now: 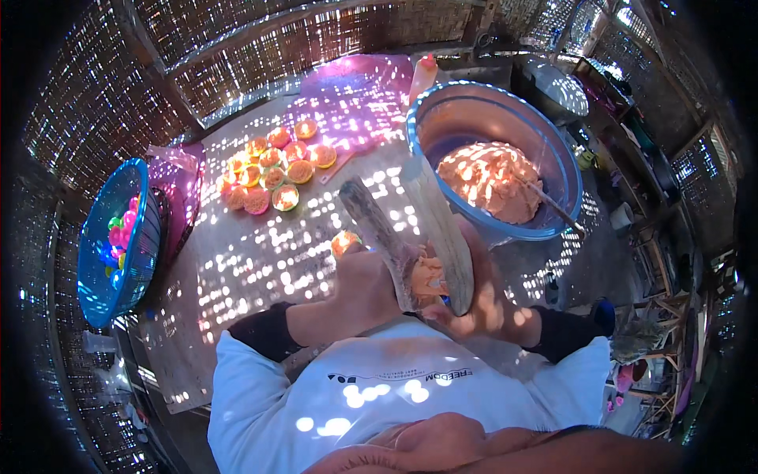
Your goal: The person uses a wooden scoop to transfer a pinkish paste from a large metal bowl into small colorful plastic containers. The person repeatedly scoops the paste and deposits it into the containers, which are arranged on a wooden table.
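Near my chest, my left hand (358,284) is closed around a forked wooden piece (376,222). A flat wooden paddle (441,237) lies in my right hand (488,296), its upper end pointing away from me. Between the two wooden pieces sits orange-brown paste (429,274); what lies under it is mostly hidden. Just beyond my left hand stands a small filled cup (344,243). Several small colourful cups (273,178) with orange-brown filling are grouped on the table (254,320). A large mound of paste (491,181) with a stick (551,207) in it rests in a blue-rimmed plastic basin (417,136).
At far left, a blue plastic basket (89,237) holds several bright-coloured small items. Pink plastic sheeting (355,95) covers the table's back part, beside a bottle with a red cap (423,77). A large metal pot lid (556,86) is at back right. Woven walls surround the table.
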Tool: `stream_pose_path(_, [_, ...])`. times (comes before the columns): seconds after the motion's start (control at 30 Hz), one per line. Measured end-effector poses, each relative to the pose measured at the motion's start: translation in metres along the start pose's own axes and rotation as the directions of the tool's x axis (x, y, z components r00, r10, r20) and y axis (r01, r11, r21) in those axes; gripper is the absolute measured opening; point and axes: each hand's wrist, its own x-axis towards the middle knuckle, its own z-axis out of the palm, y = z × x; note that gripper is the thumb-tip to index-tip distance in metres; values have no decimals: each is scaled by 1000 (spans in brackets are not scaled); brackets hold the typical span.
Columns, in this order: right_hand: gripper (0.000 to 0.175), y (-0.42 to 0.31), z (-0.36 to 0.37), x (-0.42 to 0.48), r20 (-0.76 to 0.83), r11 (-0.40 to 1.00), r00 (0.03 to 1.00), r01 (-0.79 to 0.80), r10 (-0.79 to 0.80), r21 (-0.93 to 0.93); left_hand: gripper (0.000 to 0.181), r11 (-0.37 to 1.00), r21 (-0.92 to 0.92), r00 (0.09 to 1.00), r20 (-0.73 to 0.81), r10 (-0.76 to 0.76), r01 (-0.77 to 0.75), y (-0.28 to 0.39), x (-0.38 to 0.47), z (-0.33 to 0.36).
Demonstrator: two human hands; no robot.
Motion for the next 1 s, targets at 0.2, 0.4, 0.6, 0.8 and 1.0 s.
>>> stream_pose_path(0.2, [100,16,2,1,97,925,948,-318,303,211,53,985,-167,999,-3,-45,44,-29,8,5])
stream_pose_path(0.4, [89,27,-37,-8,652,234,596,-796,468,559,70,895,-434,913,313,260,-106,-68,59,-33])
stream_pose_path(0.6, [76,26,-42,14,701,194,481,-871,526,452,80,-451,-865,859,-392,329,-222,-108,105,-39])
stream_pose_path(0.8, [72,52,-38,16,773,178,343,-939,534,294,34,-634,-752,913,-367,176,-180,-129,95,-8])
stream_pose_path(1.0, [68,67,-18,12,727,293,364,-928,583,230,24,-712,-694,959,-262,109,-109,-152,78,13])
